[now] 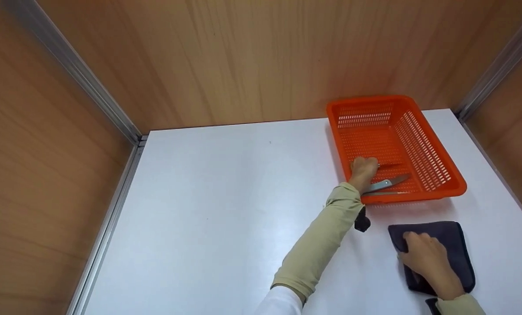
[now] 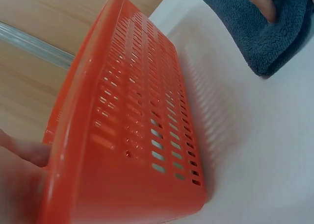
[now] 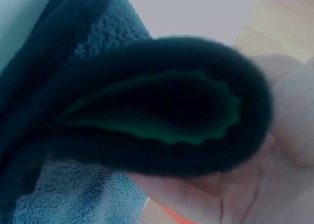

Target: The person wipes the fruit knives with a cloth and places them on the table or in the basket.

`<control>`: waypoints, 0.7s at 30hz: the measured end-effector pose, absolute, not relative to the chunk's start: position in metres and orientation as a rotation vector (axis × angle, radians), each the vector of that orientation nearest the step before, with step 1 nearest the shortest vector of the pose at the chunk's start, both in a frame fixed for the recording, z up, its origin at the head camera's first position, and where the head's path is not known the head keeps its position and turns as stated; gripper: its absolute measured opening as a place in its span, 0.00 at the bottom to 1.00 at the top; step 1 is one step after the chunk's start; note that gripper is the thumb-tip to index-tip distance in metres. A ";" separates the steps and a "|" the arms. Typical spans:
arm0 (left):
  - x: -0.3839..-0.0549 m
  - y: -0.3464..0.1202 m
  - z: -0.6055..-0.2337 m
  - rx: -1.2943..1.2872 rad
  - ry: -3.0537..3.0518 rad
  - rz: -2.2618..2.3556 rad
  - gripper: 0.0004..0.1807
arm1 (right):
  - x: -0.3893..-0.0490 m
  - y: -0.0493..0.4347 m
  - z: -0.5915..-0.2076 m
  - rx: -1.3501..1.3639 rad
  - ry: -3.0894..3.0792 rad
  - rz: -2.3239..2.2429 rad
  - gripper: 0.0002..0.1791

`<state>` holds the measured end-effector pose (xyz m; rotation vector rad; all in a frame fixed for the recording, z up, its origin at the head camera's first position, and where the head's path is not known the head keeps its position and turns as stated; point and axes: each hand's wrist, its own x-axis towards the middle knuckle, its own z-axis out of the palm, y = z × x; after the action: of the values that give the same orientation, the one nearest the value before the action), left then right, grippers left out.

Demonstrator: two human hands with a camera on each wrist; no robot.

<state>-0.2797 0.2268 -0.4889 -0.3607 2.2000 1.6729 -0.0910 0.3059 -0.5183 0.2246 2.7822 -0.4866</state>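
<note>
My left hand [image 1: 364, 169] is inside the orange basket [image 1: 458, 186], near its left wall. Its fingers curl round the handle of a slim utensil [image 1: 390, 165], whose thin end points right; its exact kind is hard to tell. Beside that hand lies a knife [image 1: 385, 183] with a pale handle, and a thin metal utensil [image 1: 387, 193] lies close to the basket's near wall. On the table, my right hand [image 1: 427, 256] grips a folded dark blue towel [image 1: 455, 245]. In the right wrist view, the towel's rounded fold [image 3: 196, 160] sits against the palm, between thumb and fingers.
The white table [image 1: 208, 210] reaches back to a wood-grain panel [image 1: 243, 61]. More panels with metal edge rails [image 1: 90, 78] stand at left and right. The basket stands at the back right, with the towel in front of it.
</note>
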 end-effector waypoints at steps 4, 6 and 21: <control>-0.282 0.222 -0.485 -0.296 2.175 1.657 0.17 | -0.096 0.308 -0.518 0.240 2.761 -0.503 0.26; -0.282 0.218 -0.482 -0.252 2.150 1.703 0.16 | -0.098 0.309 -0.518 0.247 2.747 -0.516 0.26; -0.246 0.109 -0.452 0.533 2.040 1.925 0.12 | -0.097 0.340 -0.503 0.206 2.816 -0.627 0.29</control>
<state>-0.2464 0.1093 -0.4518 0.5326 2.0398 1.9248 -0.0970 0.3403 -0.5025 0.2060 2.8161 -0.6269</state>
